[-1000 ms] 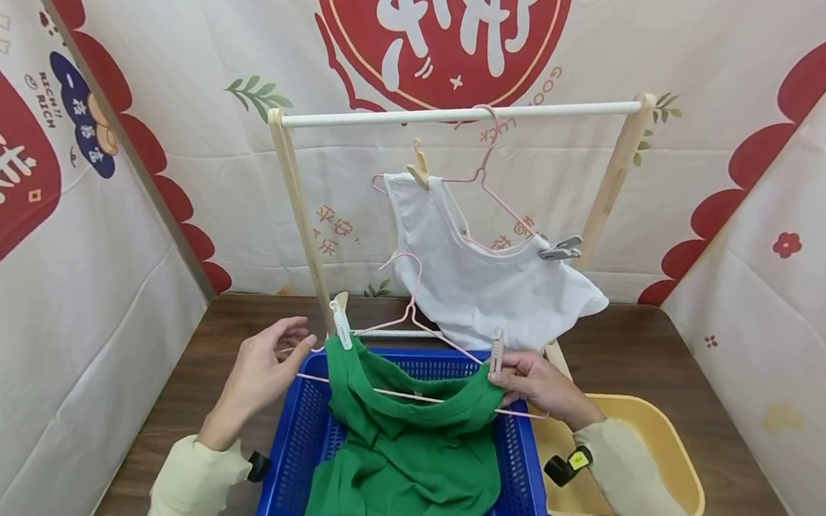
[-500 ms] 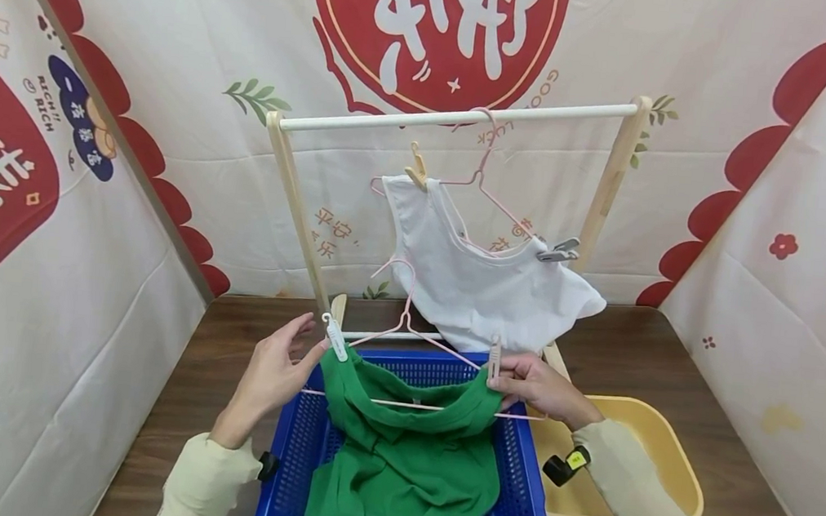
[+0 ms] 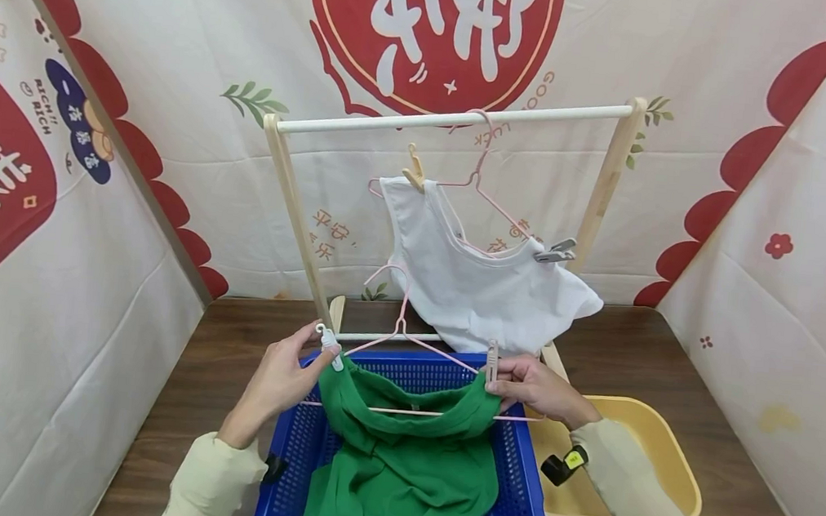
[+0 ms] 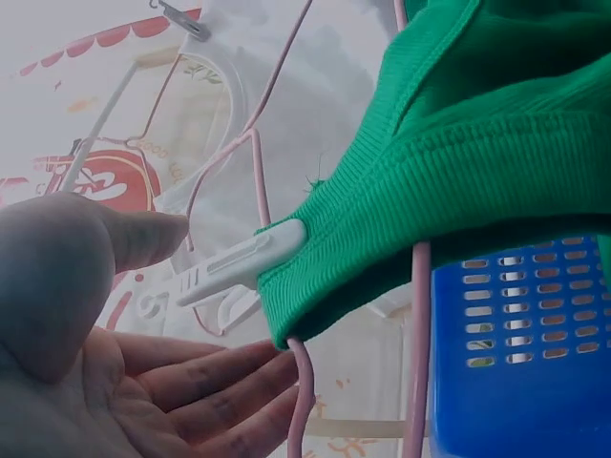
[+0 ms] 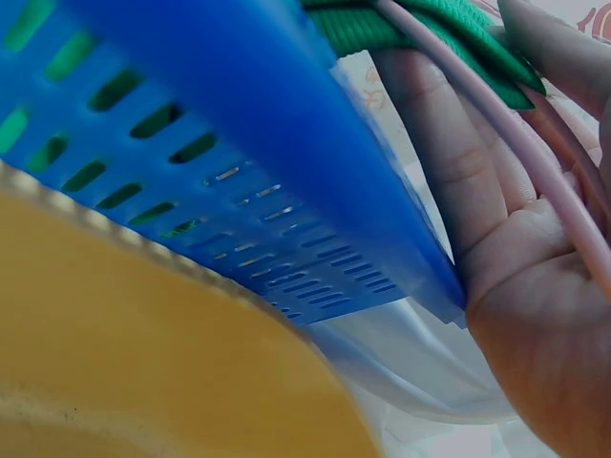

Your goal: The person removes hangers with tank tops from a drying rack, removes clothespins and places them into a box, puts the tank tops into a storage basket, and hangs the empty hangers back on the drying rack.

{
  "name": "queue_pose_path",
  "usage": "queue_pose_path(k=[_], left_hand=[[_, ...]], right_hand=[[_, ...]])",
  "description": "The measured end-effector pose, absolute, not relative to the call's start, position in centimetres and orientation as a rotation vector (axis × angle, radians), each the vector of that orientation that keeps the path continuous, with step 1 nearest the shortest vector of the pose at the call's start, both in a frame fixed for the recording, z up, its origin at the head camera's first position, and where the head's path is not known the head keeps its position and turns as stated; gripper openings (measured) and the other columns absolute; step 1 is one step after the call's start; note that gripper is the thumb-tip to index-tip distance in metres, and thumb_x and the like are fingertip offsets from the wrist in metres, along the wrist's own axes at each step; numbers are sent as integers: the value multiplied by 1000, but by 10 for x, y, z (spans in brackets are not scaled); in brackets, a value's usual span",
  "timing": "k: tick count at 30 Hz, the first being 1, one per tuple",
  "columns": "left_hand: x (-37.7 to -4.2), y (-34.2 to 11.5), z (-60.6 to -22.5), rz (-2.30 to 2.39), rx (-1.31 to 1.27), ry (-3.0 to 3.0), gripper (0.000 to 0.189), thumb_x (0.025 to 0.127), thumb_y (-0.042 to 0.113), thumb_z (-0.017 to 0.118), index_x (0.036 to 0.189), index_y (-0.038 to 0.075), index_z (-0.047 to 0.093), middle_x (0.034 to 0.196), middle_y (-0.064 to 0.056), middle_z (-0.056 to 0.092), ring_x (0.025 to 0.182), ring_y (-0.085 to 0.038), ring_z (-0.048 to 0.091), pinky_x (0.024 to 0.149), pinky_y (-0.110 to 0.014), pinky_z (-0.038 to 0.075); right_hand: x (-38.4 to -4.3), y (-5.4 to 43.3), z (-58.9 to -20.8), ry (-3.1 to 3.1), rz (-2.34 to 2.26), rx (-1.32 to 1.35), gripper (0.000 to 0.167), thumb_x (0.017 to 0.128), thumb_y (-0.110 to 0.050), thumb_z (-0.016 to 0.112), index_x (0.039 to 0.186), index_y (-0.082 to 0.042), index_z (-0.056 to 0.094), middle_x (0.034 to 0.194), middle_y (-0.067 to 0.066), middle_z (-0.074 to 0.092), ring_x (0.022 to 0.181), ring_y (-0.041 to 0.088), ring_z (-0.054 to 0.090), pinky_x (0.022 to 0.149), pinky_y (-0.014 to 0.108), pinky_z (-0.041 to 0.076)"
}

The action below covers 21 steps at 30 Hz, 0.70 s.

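Observation:
A green tank top (image 3: 409,475) on a pink wire hanger (image 3: 401,322) lies over the blue basket (image 3: 537,502). A white clothespin (image 4: 243,260) clips its left shoulder. Around that clothespin is my left hand (image 3: 283,379), thumb on one side and fingers stretched out beyond it; in the left wrist view the thumb tip stands apart from the pin. My right hand (image 3: 540,390) pinches the top's right shoulder, thumb just below a beige clothespin (image 3: 492,365). In the right wrist view the fingers lie under the green strap (image 5: 363,27), beside the hanger's pink wire.
Behind the basket stands a wooden rack with a white rail (image 3: 365,125). A white tank top (image 3: 484,293) hangs from it on a pink hanger, held by a yellow clothespin (image 3: 415,170) and a grey clothespin (image 3: 557,251). A yellow tray (image 3: 692,479) sits right of the basket.
My left hand has moved right and closer round the white clothespin. The hanger's hook has tilted a little left and down. My right hand keeps its hold.

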<state>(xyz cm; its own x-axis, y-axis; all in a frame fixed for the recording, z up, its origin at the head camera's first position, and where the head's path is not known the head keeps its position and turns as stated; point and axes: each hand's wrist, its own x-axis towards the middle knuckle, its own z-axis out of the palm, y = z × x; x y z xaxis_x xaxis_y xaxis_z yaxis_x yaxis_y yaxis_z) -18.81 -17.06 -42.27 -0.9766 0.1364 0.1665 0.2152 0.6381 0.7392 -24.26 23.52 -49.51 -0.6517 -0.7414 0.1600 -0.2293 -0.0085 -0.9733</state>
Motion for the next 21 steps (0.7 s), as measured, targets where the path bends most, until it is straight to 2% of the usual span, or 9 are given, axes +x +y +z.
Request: queue_pose_path(k=[3, 7, 14, 21], left_hand=[[-188, -170, -424, -1290, -311, -2747, 43, 98, 30, 63, 133, 5, 58, 125, -17, 66, 114, -38, 64, 93, -50, 51], [-187, -170, -424, -1300, -329, -2721, 33, 98, 25, 65, 124, 6, 63, 120, -15, 69, 110, -36, 67, 92, -48, 53], [-185, -171, -422, -1300, -301, -2708, 40, 94, 22, 69, 129, 4, 61, 117, -16, 70, 104, -33, 69, 90, -49, 54], [-185, -171, -419, -1279, -281, -2710, 35, 91, 21, 73, 121, 4, 64, 111, -14, 72, 101, -31, 70, 89, -47, 54]], right_hand=[[-242, 235, -495, 1880, -1690, -1011, 26, 99, -2, 55, 117, 17, 59, 100, 2, 76, 81, 15, 73, 65, 39, 59], [-242, 235, -494, 1871, -1689, -1014, 27, 99, -1, 54, 118, 18, 58, 101, 3, 76, 82, 16, 73, 66, 40, 59], [-241, 235, -493, 1880, -1681, -1018, 25, 99, 0, 54, 117, 15, 60, 101, 5, 76, 82, 17, 73, 66, 42, 59], [-242, 235, -494, 1888, -1661, -1020, 25, 100, -2, 55, 117, 15, 60, 101, 6, 75, 83, 17, 73, 67, 42, 59]])
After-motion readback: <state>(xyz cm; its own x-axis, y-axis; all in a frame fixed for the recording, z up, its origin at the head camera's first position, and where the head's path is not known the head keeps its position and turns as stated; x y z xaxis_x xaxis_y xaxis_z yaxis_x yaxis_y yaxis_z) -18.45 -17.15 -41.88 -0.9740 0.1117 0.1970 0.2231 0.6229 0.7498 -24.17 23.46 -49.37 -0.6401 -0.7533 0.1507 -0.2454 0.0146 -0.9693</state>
